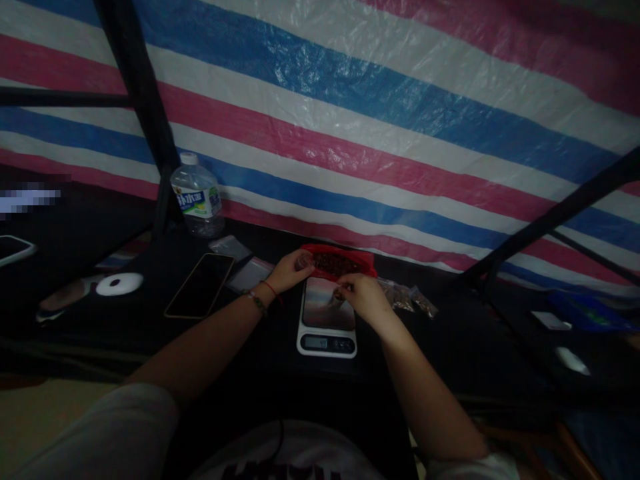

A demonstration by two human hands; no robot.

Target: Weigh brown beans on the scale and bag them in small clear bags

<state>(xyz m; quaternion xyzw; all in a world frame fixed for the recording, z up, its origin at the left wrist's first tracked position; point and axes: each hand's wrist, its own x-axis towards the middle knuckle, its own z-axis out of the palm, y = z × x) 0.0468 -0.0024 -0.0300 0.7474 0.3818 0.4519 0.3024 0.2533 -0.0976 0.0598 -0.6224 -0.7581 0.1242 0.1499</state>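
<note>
The left hand point(289, 272) grips the near-left edge of the red tray point(339, 263) of dark loose material, just behind the scale point(327, 320) on the desk point(450, 333). The right hand point(363, 297) pinches a small packet point(336, 299) (contents unclear) above the platform. The packet is probably light, soft and slippery; hold it at the rim.

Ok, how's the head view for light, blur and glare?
Head view: dim, the table nearly black; striped tarp brightest, with sheen. Scale display unreadable. Left hand and right hand soft at the red tray. Wide-angle bending at edges; pixelated patch far left.
</note>
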